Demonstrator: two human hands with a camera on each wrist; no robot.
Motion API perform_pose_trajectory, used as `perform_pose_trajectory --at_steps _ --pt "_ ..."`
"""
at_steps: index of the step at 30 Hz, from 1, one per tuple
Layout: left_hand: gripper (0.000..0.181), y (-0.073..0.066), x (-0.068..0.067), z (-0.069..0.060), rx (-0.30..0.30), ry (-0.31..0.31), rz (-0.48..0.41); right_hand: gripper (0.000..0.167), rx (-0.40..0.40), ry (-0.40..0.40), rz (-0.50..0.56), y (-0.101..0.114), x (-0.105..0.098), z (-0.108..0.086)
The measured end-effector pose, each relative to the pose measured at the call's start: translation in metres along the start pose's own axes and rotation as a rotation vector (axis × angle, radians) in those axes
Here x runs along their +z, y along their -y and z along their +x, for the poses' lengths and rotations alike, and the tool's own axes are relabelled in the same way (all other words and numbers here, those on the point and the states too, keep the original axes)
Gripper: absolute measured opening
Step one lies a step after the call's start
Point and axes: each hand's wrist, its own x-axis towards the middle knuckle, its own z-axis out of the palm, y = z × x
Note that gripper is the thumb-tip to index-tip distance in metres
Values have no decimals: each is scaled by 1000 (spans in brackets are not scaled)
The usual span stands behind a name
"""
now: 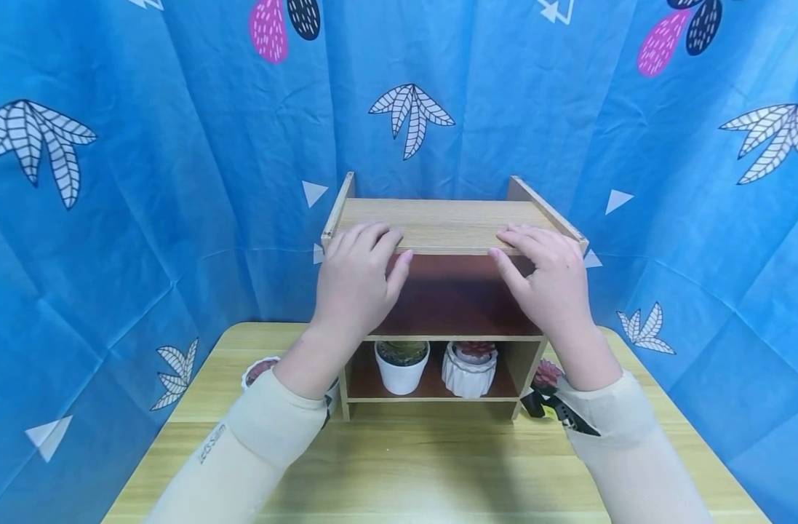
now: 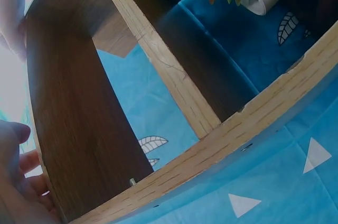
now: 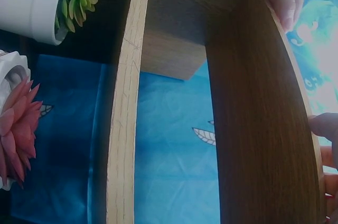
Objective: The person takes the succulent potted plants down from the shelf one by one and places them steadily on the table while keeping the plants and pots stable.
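In the head view a wooden shelf unit (image 1: 441, 338) stands on the table. My left hand (image 1: 359, 276) rests on the left front of its top board (image 1: 444, 218), fingers on the upper face, thumb by the front edge. Likewise, my right hand (image 1: 549, 273) touches the board's right front. Neither thumb reaches under the board in the wrist views. On the lower shelf sit a white pot with a green succulent (image 1: 402, 367) and a ribbed white pot with a red succulent (image 1: 469, 371). A metal pin (image 2: 133, 182) pokes from the unit's side panel in the left wrist view.
Left of the unit, another potted plant (image 1: 261, 370) is partly hidden by my left forearm. A red succulent (image 1: 548, 374) shows beside my right wrist. Blue patterned curtains (image 1: 412, 87) surround the wooden table (image 1: 399, 473) at the back and sides.
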Motion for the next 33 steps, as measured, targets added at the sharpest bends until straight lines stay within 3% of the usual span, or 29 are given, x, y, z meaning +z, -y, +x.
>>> perform_pose_trajectory --at_steps 21,33 --pt "33 5 7 -3 15 -59 -3 32 -26 -35 15 -1 3 -1" --pt "33 4 7 -3 13 -58 -17 33 -15 -26 -4 1 3 -2"
